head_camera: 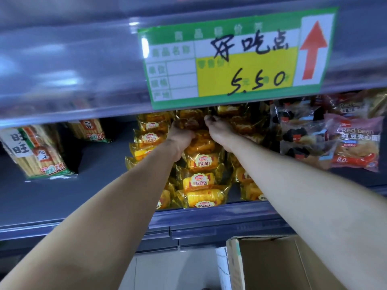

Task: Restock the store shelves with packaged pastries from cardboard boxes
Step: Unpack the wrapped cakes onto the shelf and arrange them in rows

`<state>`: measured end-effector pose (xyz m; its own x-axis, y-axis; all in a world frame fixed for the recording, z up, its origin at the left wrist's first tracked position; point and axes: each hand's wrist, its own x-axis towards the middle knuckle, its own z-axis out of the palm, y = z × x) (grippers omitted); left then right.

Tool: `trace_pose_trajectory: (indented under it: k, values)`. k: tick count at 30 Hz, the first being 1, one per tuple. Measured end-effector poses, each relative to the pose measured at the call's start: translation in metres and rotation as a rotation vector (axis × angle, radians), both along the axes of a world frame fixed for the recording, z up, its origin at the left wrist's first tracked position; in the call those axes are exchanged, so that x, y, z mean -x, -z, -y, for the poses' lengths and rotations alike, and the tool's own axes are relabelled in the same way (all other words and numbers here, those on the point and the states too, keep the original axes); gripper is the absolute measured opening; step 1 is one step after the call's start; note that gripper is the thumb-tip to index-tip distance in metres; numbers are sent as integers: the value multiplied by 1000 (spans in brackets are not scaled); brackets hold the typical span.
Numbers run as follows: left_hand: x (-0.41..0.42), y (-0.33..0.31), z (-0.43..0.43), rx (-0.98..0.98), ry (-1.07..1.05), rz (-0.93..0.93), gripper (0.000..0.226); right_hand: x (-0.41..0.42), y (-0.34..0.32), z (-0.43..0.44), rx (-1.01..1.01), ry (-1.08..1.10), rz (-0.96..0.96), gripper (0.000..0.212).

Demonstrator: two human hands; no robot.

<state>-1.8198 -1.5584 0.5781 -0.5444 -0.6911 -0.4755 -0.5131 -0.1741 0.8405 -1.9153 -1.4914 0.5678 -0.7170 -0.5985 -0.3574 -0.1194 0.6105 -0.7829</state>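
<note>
Grey shelf (62,191) holds yellow pastry packs (199,181) beneath a price sign (236,59).

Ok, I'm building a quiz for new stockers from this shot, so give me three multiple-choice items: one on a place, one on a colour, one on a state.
1. Where is the open cardboard box?
A) on the shelf among the pastries
B) below the shelf edge, at lower right
C) beside the rice crackers

2. What colour is the arrow on the price sign?
A) red
B) blue
C) black

3. What are the left hand and right hand doing?
A) hanging idle
B) holding the box flaps
C) holding a yellow pastry pack at the top of the stack

Answers: 1 B, the box sits lower than the shelf's front edge; 2 A, the arrow is red on white; 3 C, fingers of both hands close on the pack just under the sign.
</note>
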Motion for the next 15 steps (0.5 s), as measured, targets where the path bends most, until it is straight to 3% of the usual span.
trace_pose_trajectory:
  k: [4,10,15]
  values:
    - [-5,-5,-3,-26,-36,5,64,1,-7,-4,26,31,-31,48]
    - [-20,-20,-18,-90,23,68,15,-6,-10,-19,53,121,148,48]
    - [-27,-23,-28,-136,-34,0,24,-13,-10,-20,187,207,357,48]
